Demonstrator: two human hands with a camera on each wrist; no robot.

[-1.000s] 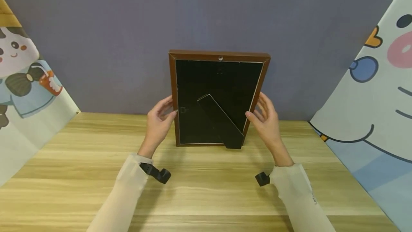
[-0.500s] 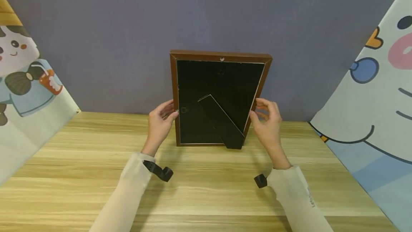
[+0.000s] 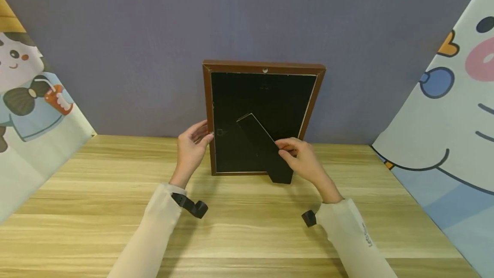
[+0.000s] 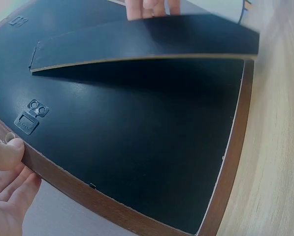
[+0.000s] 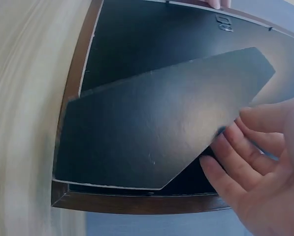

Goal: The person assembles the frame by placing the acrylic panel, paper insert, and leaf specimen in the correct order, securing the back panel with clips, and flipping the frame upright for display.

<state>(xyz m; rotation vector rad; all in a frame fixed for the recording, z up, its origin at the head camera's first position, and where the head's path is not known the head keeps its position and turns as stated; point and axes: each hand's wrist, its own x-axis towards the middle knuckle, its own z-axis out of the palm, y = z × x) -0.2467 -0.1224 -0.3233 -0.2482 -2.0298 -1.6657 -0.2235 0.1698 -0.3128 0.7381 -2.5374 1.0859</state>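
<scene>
A picture frame [image 3: 231,98] with a brown border and black backing stands upright on the table, its back toward me. A black easel leg [image 3: 262,149] slants across the backing, and its lower end stands off from it in the left wrist view. My left hand [image 3: 191,149] grips the frame's left side, thumb on the brown border [image 4: 63,177] and fingers behind. The right hand [image 3: 302,160] pinches the leg's right edge; in the right wrist view its fingers [image 5: 235,162] reach behind the leg. The picture side is hidden.
Wood-grain table [image 3: 247,226] lies beneath the frame. Behind it rises a grey-purple wall panel [image 3: 154,55]. Cartoon-printed panels [image 3: 436,140] stand at both sides. Each wrist carries a small black camera [image 3: 200,209].
My right hand has left the frame's right border and moved left onto the easel leg, whose lower end has shifted slightly outward. The left hand keeps its hold on the frame.
</scene>
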